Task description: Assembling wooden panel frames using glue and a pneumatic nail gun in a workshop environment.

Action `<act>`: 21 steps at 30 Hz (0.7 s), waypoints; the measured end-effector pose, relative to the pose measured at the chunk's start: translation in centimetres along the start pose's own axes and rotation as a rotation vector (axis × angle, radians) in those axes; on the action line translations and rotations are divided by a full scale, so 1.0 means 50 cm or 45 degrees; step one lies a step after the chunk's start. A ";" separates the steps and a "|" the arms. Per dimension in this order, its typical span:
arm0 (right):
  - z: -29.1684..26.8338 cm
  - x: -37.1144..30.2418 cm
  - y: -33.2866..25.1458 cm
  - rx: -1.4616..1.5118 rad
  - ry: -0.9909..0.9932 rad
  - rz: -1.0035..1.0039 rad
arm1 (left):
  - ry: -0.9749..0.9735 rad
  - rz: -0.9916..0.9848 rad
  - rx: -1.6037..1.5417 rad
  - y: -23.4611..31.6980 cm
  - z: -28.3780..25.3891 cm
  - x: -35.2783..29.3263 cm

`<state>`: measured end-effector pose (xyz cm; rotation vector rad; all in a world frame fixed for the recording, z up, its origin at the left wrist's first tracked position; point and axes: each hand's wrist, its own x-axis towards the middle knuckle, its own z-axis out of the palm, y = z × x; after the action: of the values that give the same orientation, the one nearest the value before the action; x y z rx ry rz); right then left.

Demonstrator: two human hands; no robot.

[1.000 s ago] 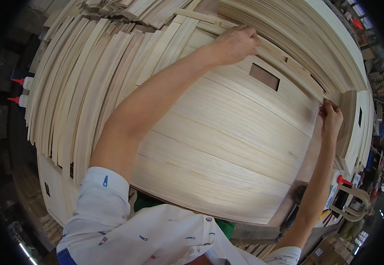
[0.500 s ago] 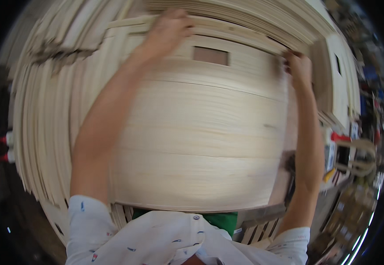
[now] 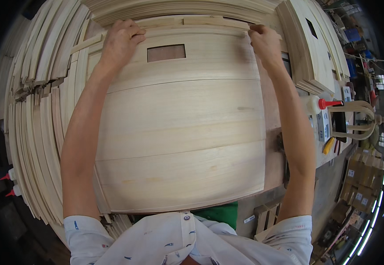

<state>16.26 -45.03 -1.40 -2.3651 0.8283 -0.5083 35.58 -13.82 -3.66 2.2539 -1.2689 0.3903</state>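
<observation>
Cluttered bench (image 3: 322, 154), pale panel (image 3: 178, 132) (far edge), left hand (image 3: 120, 42), right hand (image 3: 266, 43) pinching strip (image 3: 192, 20)

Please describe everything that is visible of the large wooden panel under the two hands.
The large wooden panel is pale, light-grained wood, seemingly made of several wide boards joined edge to edge, with faint seams across it. Near its far edge is a rectangular cut-out showing a darker surface below. It lies flat in front of the person. The left hand and right hand press a thin wooden strip along its far edge.
</observation>
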 end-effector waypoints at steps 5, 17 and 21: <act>-0.186 -0.204 -0.055 0.193 -0.024 -0.011 | -0.102 -0.094 0.151 -0.012 -0.014 -0.014; -0.313 -0.581 0.082 -0.536 -0.148 0.480 | -0.083 0.047 -0.300 0.121 0.155 0.091; -0.279 -0.595 0.113 -0.573 -0.027 0.375 | 0.038 0.173 -0.212 0.102 0.171 0.091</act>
<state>-15.31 -34.50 0.98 -2.5688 1.3714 -0.1860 33.56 -24.03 -6.97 2.0238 -1.3905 0.3522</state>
